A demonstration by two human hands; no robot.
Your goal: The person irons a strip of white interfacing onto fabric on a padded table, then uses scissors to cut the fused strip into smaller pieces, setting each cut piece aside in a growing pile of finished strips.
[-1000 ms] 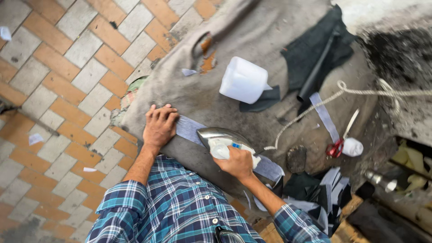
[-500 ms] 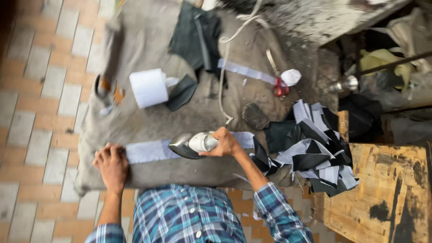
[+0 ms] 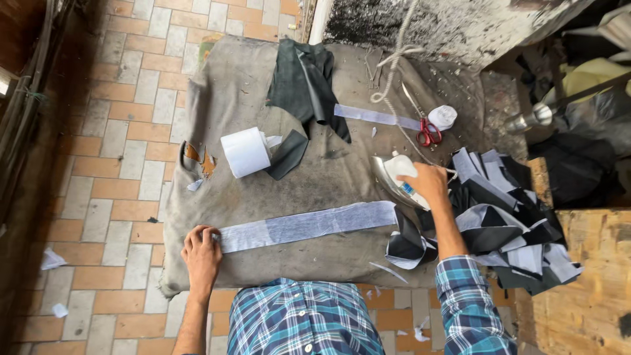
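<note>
Grey padded cloth (image 3: 263,98) covers the counter, worn through at its 9 o'clock edge. Long white strip (image 3: 305,225) of thin fabric lies flat across the near part, running roughly 9 to 3 o'clock.

My left hand (image 3: 201,254) is at the strip's 9 o'clock end, fingers together and pressed flat on it, not gripping anything; looks like it pins that end so the strip stays taut and straight.

My right hand (image 3: 428,184) is clamped around the handle of the iron (image 3: 392,176), which sits just past the strip's 3 o'clock end, tilted with the shiny soleplate partly showing. Can't tell if the sole touches the cloth or is lifted a bit, the hand blocks it.

At 3 o'clock of the iron, a pile of cut pieces (image 3: 506,217) in black and grey-white, close to the right hand, probably so they're in reach. One more dark piece lies just below the iron at 6 o'clock.

Farther up the counter: white roll (image 3: 244,152) lying on its side with a dark scrap beside it, dark garment piece (image 3: 305,82) at 12 o'clock, a second shorter white strip (image 3: 374,116) leading to red-handled scissors (image 3: 428,132) and a small white roll. Cord (image 3: 393,72) runs from the wall down toward the iron.

Tiled floor (image 3: 125,131) at 9 o'clock, wooden board (image 3: 585,283) at 4 o'clock.
</note>
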